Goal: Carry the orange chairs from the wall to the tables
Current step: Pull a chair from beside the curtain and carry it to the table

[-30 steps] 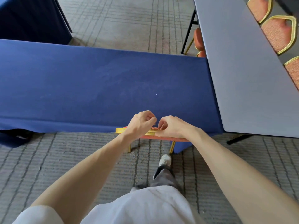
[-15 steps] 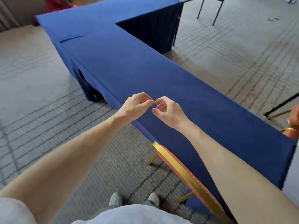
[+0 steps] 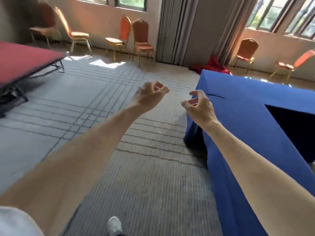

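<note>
Blue cloth of the table (image 3: 255, 116) is behind the right hand (image 3: 199, 106), which hangs in front of the table's left edge. Its fingers are half bent and spread, the thumb is away from them, and it holds nothing. The left hand (image 3: 150, 96) is beside it, a little apart, over the carpet (image 3: 144, 167). Its fingers are loosely curled toward the thumb and it also holds nothing.

One second ago both hands gripped the top of a chair's back at the table edge. Half a second ago they had let go and their fingertips nearly met over the table top, with that chair just beside the edge. Now the hands are apart, that chair is out of view, and the view is turned toward the wall.

Other chairs (image 3: 141, 38) stand along that wall under the windows (image 3: 131, 2), on both sides of the curtain (image 3: 177, 29), well apart from the hands and the table. A red table (image 3: 20, 60) is at the left. One white shoe (image 3: 115, 225) shows at the bottom.
</note>
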Demonstrator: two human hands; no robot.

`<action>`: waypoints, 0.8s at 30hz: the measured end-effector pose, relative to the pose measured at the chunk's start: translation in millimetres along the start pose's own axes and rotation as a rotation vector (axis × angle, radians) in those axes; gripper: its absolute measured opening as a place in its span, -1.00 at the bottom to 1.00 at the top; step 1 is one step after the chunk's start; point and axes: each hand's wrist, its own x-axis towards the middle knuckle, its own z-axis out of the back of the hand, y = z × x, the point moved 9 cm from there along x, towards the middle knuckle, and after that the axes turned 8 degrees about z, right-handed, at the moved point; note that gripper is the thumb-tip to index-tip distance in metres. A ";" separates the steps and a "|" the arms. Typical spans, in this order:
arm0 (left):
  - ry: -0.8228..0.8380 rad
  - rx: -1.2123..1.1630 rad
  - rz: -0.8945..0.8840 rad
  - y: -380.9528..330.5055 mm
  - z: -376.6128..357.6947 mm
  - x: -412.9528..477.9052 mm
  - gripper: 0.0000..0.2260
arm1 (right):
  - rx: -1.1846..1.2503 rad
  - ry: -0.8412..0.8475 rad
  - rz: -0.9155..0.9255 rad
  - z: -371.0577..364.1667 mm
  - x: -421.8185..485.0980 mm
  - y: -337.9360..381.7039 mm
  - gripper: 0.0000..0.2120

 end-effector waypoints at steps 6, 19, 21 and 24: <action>-0.179 -0.036 0.032 72.5 166.3 80.8 -0.69 | 0.118 0.114 0.190 -130.9 128.3 124.3 -0.55; -0.369 -0.019 0.302 247.7 382.7 186.9 -0.61 | 0.242 0.293 0.385 -371.9 293.1 270.0 -0.53; -0.377 -0.015 0.308 266.0 406.8 216.5 -0.62 | 0.252 0.297 0.413 -403.2 323.1 282.7 -0.53; -0.426 0.006 0.314 299.4 449.8 276.6 -0.67 | 0.275 0.323 0.438 -461.1 386.3 301.9 -0.53</action>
